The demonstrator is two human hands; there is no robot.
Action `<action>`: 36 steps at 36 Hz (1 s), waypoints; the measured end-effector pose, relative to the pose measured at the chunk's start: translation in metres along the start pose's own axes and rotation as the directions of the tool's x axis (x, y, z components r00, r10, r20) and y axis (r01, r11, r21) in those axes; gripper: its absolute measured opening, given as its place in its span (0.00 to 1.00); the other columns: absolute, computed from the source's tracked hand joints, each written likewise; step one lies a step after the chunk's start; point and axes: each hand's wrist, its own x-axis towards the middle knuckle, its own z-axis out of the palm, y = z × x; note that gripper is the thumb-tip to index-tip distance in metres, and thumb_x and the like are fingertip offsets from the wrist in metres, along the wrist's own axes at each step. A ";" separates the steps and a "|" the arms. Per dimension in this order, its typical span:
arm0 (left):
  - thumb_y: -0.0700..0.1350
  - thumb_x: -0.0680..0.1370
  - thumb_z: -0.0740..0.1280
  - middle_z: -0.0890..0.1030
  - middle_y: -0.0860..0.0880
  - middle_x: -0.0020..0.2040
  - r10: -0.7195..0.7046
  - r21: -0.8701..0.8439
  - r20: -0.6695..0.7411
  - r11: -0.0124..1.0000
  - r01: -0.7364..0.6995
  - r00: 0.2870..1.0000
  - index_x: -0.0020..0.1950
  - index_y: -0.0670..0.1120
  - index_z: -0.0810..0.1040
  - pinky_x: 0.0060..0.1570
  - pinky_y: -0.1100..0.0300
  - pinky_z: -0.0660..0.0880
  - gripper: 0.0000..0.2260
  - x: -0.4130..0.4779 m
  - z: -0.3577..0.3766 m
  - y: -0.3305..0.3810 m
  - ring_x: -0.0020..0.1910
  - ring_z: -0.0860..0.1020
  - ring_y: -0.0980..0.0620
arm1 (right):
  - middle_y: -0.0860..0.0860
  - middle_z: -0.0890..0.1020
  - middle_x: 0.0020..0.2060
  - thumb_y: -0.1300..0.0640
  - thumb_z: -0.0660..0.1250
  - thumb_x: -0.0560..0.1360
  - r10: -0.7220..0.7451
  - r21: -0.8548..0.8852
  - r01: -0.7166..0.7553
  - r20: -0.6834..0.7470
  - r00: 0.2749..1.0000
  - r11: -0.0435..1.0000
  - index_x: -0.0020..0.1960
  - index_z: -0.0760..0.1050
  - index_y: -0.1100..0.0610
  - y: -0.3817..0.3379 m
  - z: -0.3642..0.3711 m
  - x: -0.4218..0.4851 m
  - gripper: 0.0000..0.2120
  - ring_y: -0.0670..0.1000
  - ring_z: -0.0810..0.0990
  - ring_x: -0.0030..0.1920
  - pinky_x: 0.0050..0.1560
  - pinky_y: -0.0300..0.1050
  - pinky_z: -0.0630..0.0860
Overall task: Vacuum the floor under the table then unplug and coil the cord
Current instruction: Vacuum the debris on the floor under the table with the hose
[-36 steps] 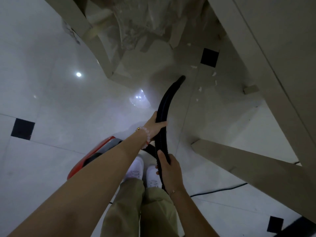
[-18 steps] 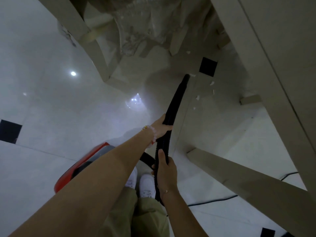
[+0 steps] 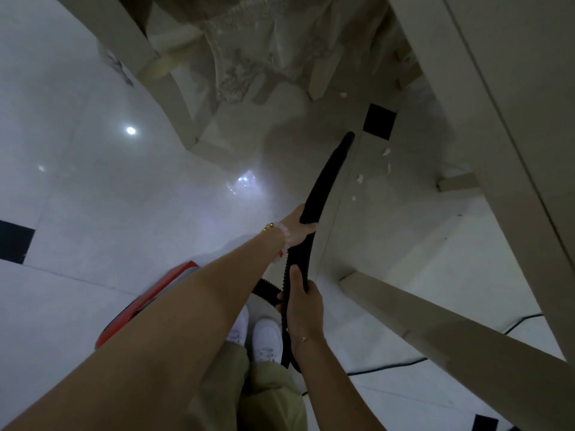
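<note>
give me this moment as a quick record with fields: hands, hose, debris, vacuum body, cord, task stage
left hand: gripping the black nozzle tube, further forward
right hand: gripping the ribbed hose nearer the body
nozzle tip: down by the floor under the table, near a black tile inset
debris: white scraps right of the nozzle
vacuum body: red, on the floor behind the left arm
cord: lying loose on the floor
task stage: vacuuming; cord not yet coiled

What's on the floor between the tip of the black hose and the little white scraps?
Nothing: in the head view, bare pale floor tile separates the hose tip from the white scraps.
</note>
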 end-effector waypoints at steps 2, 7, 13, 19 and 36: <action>0.44 0.82 0.58 0.67 0.43 0.72 -0.006 0.022 0.024 1.000 0.005 1.000 0.77 0.47 0.54 0.64 0.57 0.69 0.25 0.000 0.000 0.001 0.67 0.70 0.43 | 0.52 0.77 0.33 0.41 0.57 0.79 0.007 0.007 -0.007 -0.005 1.000 1.000 0.41 0.71 0.54 0.001 0.000 -0.001 0.18 0.50 0.74 0.30 0.39 0.46 0.72; 0.47 0.82 0.57 0.64 0.43 0.74 -0.004 0.092 0.028 0.996 0.001 1.000 0.78 0.48 0.50 0.65 0.59 0.66 0.26 0.001 0.002 0.002 0.70 0.67 0.44 | 0.52 0.78 0.34 0.42 0.57 0.79 0.018 -0.002 -0.018 -0.018 1.000 1.000 0.40 0.71 0.54 0.000 0.000 0.001 0.18 0.49 0.74 0.30 0.36 0.43 0.71; 0.44 0.81 0.57 0.66 0.43 0.72 0.011 0.047 -0.054 0.999 -0.008 0.998 0.77 0.45 0.53 0.65 0.56 0.67 0.25 0.003 -0.004 0.004 0.68 0.69 0.43 | 0.51 0.78 0.33 0.41 0.60 0.78 0.035 -0.013 -0.035 0.023 0.999 0.999 0.43 0.73 0.54 -0.007 -0.001 0.009 0.17 0.49 0.75 0.31 0.43 0.51 0.76; 0.43 0.81 0.56 0.66 0.41 0.72 -0.009 -0.014 -0.174 1.000 0.007 0.985 0.76 0.44 0.54 0.68 0.54 0.66 0.23 0.004 -0.013 -0.003 0.68 0.69 0.43 | 0.49 0.79 0.34 0.40 0.62 0.76 0.022 -0.038 -0.020 0.071 0.997 0.999 0.45 0.76 0.53 -0.011 0.003 0.013 0.16 0.48 0.77 0.34 0.52 0.57 0.78; 0.37 0.78 0.63 0.68 0.41 0.71 -0.010 -0.142 -0.156 0.990 -0.013 0.988 0.77 0.47 0.53 0.68 0.49 0.68 0.30 0.011 -0.037 0.019 0.68 0.70 0.42 | 0.51 0.78 0.34 0.42 0.60 0.78 -0.033 -0.052 0.039 0.117 0.993 0.998 0.42 0.74 0.55 -0.047 0.006 0.045 0.17 0.49 0.74 0.31 0.37 0.43 0.74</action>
